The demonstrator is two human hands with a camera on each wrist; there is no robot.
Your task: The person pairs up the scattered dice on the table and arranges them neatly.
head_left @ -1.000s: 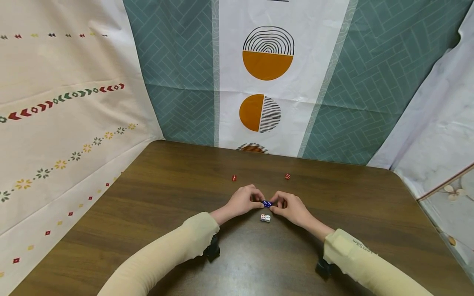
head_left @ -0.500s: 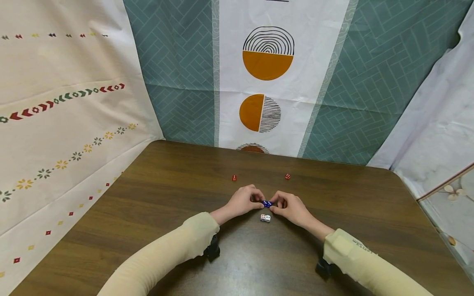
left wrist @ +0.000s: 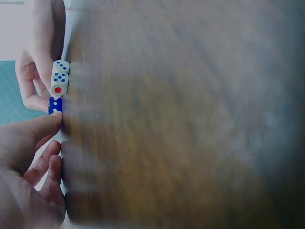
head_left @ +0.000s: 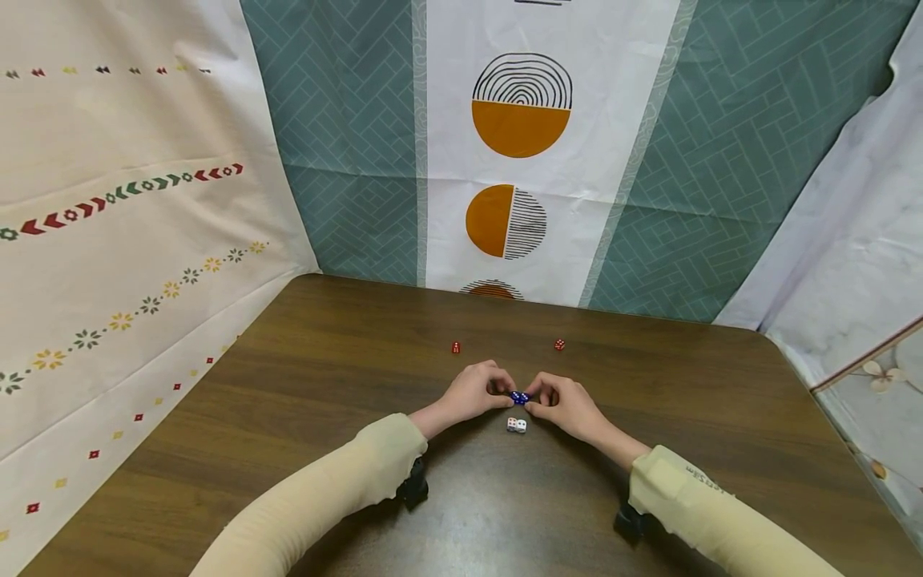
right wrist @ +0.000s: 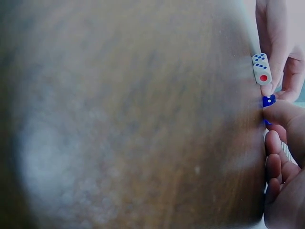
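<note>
Two blue dice [head_left: 520, 397] with white pips sit side by side on the brown table in the head view. My left hand [head_left: 470, 392] pinches the left one between thumb and fingertips. On the other side, my right hand [head_left: 567, 407] pinches the right one in the same way. The thumbs cover part of the blue die [left wrist: 55, 104] in the left wrist view and of the blue die [right wrist: 269, 99] in the right wrist view. Just nearer the body, a pair of white dice [head_left: 512, 425] with blue and red pips stand against each other.
Farther back on the table [head_left: 360, 336] lie a red die [head_left: 456, 348] on the left and another red die [head_left: 559, 344] on the right, well apart. A patterned curtain [head_left: 353, 216] hangs behind the table's far edge, with light cloths at both sides.
</note>
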